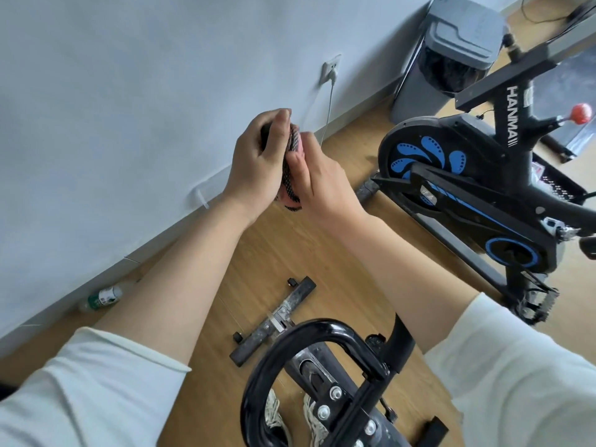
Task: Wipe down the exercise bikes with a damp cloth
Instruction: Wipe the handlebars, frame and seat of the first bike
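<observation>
A bunched cloth (292,162), pink with a dark grey pattern, is squeezed between both hands in mid-air above the wooden floor. My left hand (258,162) grips it from the left with fingers curled over its top. My right hand (319,179) holds it from the right, and most of the cloth is hidden between the palms. Directly below me is a black exercise bike with a looped handlebar (309,359). A second black and blue exercise bike (477,175), marked HANMA, stands to the right.
A pale wall with a socket and plugged cable (104,72) runs along the left. A grey lidded bin (448,56) stands in the far corner. A plastic bottle (103,298) lies by the skirting. The near bike's floor stabiliser bar (274,321) crosses the floor below.
</observation>
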